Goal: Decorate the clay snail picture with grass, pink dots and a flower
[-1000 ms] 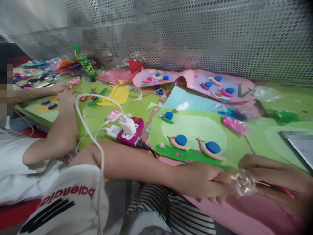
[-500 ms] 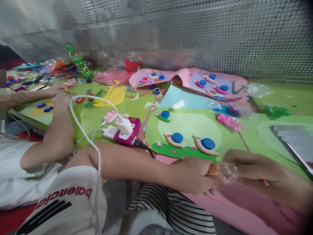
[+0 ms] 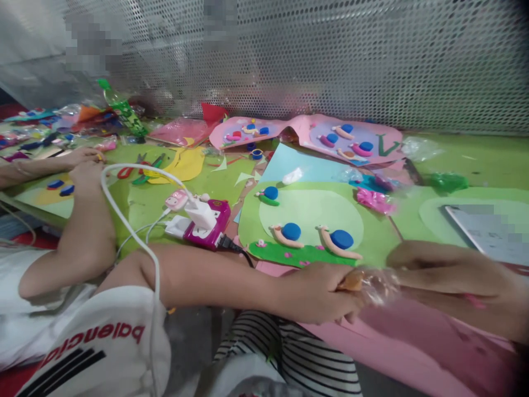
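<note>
Over the front edge of the green artwork sheet (image 3: 376,251), my left hand (image 3: 318,295) is closed around the orange lump (image 3: 351,282) in a clear plastic bag (image 3: 378,286). From the right, my right hand (image 3: 450,275) grips the bag's other end, its fingertips partly hidden. A small pink piece (image 3: 474,301) shows by this hand. On the sheet are clay snails with blue shells, one of them a large snail (image 3: 341,240) close to my hands, above a dark green strip (image 3: 285,255) with pink flowers.
A purple power strip (image 3: 212,226) with plugged-in chargers and a white cable (image 3: 154,248) lies left. A tablet-like device (image 3: 475,229) rests at right. Pink packet (image 3: 374,201), scissors (image 3: 140,168) and a green bottle (image 3: 124,110) stand farther back. Another person's arms (image 3: 88,215) are at far left.
The view has shifted slightly, so the table's things appear farther left. Both hands still hold the bag with the orange lump, stretched between them. More of the device at right shows.
</note>
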Available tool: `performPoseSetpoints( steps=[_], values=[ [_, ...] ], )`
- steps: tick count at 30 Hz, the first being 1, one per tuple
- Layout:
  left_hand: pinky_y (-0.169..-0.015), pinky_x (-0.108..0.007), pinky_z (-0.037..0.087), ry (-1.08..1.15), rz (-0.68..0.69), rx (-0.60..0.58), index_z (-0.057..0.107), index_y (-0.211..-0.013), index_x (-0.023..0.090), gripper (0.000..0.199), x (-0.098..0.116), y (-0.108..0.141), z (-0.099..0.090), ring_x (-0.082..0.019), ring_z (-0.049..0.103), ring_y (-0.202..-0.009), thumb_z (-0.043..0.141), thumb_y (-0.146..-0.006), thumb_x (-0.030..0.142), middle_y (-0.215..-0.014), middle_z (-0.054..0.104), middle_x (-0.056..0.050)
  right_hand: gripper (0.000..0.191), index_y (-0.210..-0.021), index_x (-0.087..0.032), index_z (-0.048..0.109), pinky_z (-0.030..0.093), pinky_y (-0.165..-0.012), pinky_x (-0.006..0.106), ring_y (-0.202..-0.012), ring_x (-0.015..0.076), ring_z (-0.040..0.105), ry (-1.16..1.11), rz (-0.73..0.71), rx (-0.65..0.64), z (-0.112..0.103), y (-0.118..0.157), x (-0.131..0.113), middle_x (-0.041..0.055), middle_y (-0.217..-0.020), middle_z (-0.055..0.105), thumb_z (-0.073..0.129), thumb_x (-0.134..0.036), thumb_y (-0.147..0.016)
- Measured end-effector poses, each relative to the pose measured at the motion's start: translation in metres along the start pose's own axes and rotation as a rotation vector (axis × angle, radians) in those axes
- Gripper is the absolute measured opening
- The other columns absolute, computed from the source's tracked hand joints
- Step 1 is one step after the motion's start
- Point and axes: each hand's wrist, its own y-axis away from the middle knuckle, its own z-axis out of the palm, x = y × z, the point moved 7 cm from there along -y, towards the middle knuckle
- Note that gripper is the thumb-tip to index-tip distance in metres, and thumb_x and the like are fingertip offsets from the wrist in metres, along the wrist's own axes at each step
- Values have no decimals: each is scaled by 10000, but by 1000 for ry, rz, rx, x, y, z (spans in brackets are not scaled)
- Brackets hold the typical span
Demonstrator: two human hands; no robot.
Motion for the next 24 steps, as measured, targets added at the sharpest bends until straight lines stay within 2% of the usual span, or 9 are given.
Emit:
performPoseSetpoints(
  steps=[3, 6, 10, 12, 15, 19, 20, 22, 24],
  values=[
    [-429, -157, 401, 28, -13, 3, 480, -793, 149, 162, -2, 0, 0, -54, 497, -511, 469, -829, 307, -640, 525, 39, 160, -840, -203, 674, 473, -597, 143, -683, 83, 605, -51, -198, -196, 14, -4, -17, 61, -795, 607, 516, -182, -843],
    [-429, -153, 397, 31, 15, 6, 463, -778, 155, 163, -2, -1, 1, -60, 502, -524, 490, -824, 310, -633, 517, 40, 166, -870, -198, 676, 478, -608, 137, -701, 83, 616, -51, -240, -183, 13, -11, -25, 68, -809, 614, 528, -136, -828],
    [-419, -160, 395, -15, 9, -18, 473, -805, 160, 158, -4, 0, 4, -55, 480, -487, 499, -816, 316, -624, 515, 53, 164, -807, -182, 679, 476, -549, 132, -616, 84, 611, -87, -270, -196, 13, -14, -36, 58, -729, 617, 524, -136, -830],
    [-416, -167, 394, -28, 13, -24, 482, -822, 158, 159, -3, 0, 4, -55, 473, -478, 484, -824, 317, -635, 521, 52, 170, -837, -196, 689, 463, -517, 120, -568, 74, 594, -93, -286, -187, 12, -12, -38, 41, -687, 605, 532, -134, -829],
    [-429, -149, 370, -19, 28, -22, 488, -832, 154, 134, 0, 1, 3, -42, 467, -492, 470, -836, 287, -641, 515, 52, 192, -921, -265, 694, 447, -485, 110, -535, 65, 574, -70, -289, -84, 1, -6, -32, 15, -664, 589, 564, -167, -820],
    [-413, -134, 356, 55, 33, 30, 469, -744, 158, 46, -1, 0, -3, -42, 473, -503, 452, -783, 175, -630, 500, 51, 213, -929, -350, 684, 481, -549, 165, -634, 106, 592, 83, -212, 200, -28, 5, -15, 18, -745, 607, 609, -209, -787],
    [-396, -136, 356, 74, 25, 37, 466, -730, 161, 43, -2, -1, -4, -48, 471, -495, 447, -768, 167, -626, 498, 50, 224, -938, -361, 680, 479, -553, 169, -639, 105, 587, 92, -200, 226, -31, 5, -12, 14, -752, 604, 617, -212, -783],
    [-369, -138, 352, 95, 18, 35, 465, -717, 162, 41, -5, -2, -3, -56, 466, -480, 453, -755, 172, -616, 497, 46, 244, -979, -362, 671, 467, -547, 153, -627, 86, 578, 42, -213, 155, -25, 3, -13, 6, -751, 600, 612, -212, -795],
    [-363, -134, 345, 93, 25, 32, 468, -695, 155, 67, -7, -4, -3, -56, 463, -473, 452, -758, 173, -601, 492, 41, 261, -1025, -324, 662, 457, -551, 132, -625, 67, 581, -21, -252, -14, -8, -1, -18, 6, -749, 599, 583, -183, -820]
  ],
)
